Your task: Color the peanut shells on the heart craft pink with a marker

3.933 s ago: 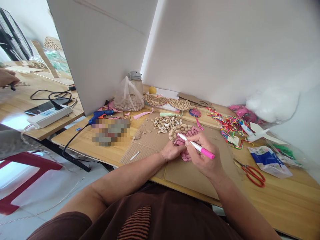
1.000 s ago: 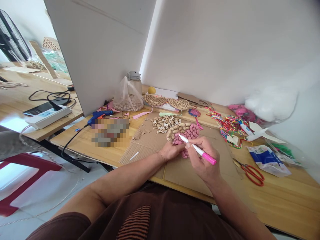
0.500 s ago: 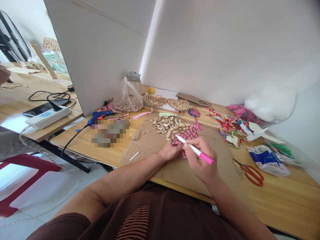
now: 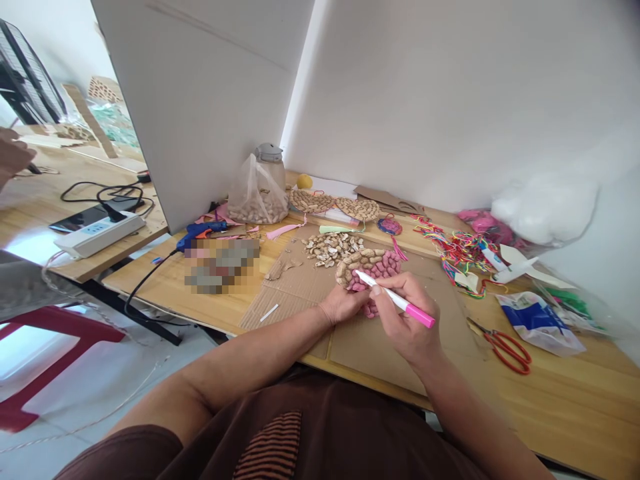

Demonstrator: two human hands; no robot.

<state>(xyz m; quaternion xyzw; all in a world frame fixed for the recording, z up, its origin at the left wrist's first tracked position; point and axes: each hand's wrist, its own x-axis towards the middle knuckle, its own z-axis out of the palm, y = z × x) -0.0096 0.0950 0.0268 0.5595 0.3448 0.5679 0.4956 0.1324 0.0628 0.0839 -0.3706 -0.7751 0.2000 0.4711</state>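
My right hand [image 4: 411, 317] grips a white marker pen with a pink end [image 4: 400, 301], and its tip touches the peanut-shell piece [image 4: 383, 265]. Part of that piece is pink and the upper left part is plain tan. My left hand [image 4: 347, 305] holds the piece from its lower left side; most of its fingers are hidden behind the piece and my right hand. Under both hands lies a flat cardboard sheet [image 4: 295, 313]. Just behind the piece is a heap of split peanut shells [image 4: 333, 248].
Red-handled scissors [image 4: 507, 351] and a blue-white packet [image 4: 537, 323] lie at the right, near tangled coloured cords [image 4: 465, 250]. To the left are a blue glue gun [image 4: 200, 233] and a bag of peanuts [image 4: 257, 203]. A power strip [image 4: 95, 233] and another person's hand [image 4: 14, 153] are further left.
The pen and my right hand have shifted very slightly right and down. The whole view has moved a little; both holds are the same.
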